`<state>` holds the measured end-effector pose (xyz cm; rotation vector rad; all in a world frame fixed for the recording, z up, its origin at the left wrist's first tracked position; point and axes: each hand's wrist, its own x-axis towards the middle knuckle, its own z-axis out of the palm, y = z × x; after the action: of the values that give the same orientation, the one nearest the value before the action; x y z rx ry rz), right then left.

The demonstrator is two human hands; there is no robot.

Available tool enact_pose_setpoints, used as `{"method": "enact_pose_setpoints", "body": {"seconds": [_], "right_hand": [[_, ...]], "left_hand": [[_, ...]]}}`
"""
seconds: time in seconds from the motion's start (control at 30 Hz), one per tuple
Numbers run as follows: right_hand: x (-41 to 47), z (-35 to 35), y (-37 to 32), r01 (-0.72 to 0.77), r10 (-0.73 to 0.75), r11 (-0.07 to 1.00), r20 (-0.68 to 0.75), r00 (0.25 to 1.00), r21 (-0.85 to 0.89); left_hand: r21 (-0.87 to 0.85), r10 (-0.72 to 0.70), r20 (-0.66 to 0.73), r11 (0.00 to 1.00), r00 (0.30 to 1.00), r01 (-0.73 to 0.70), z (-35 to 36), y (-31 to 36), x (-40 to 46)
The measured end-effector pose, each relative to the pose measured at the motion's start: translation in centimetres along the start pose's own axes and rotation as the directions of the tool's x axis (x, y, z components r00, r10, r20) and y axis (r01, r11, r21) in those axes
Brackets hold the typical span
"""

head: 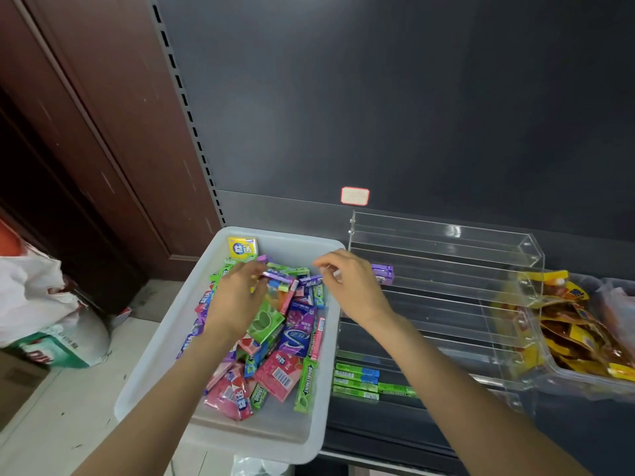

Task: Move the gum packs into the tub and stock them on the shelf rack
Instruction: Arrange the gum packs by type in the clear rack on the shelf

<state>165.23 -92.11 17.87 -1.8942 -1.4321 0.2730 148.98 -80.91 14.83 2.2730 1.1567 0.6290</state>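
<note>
Fingers of the left hand (240, 297) curl over a slim purple gum pack (277, 277) in the white tub (165, 338), its long axis running left to right. The right hand (347, 283) hovers at the tub's right rim, fingers loosely bent; its grip is hard to make out. A purple pack (383, 272) lies on the clear shelf rack (446, 255) just beyond it — partly hidden. Green packs (357, 381) line the rack's near tier.

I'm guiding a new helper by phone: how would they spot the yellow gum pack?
Find the white plastic tub left of the clear acrylic rack. The yellow gum pack stands at its far wall. It is the only yellow pack there, with a blue label.
</note>
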Motion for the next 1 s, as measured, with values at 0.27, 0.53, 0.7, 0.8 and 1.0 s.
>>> {"method": "enact_pose_setpoints", "body": {"seconds": [0.27, 0.53, 0.7, 0.8, 1.0], "right_hand": [[3.2, 8.6, -1.1, -0.158, 0.176, 0.982, 0.208, 0.962, -0.100], [5.3, 12.3, 0.6, -0.346, 0.388, 0.915, 0.225, 0.894, -0.206], [5.8, 12.6, 0.8, -0.385, 0.406, 0.906, 0.104, 0.908, -0.179], [5.9, 12.5, 0.7, -0.395, 0.416, 0.901, 0.098, 0.904, -0.179], [5.6, 11.0, -0.2, -0.400, 0.403, 0.914, 0.041, 0.914, -0.068]], "left_hand": [[0.240, -0.073, 0.176, 0.970, 0.982, 0.029, -2.5, -7.0, 0.9], [0.370, -0.002, 0.243, 0.925, 0.970, -0.091, -1.8, -8.0, 1.8], [0.168, -0.013, 0.198, 0.986, 0.980, -0.021, -1.7, -8.4, 2.2], [-0.024, -0.067, 0.191, 0.997, 0.979, 0.073, -2.2, -8.0, 2.6], [-0.265, -0.148, 0.156, 0.946, 0.977, 0.186, -3.4, -6.8, 3.1]]}}
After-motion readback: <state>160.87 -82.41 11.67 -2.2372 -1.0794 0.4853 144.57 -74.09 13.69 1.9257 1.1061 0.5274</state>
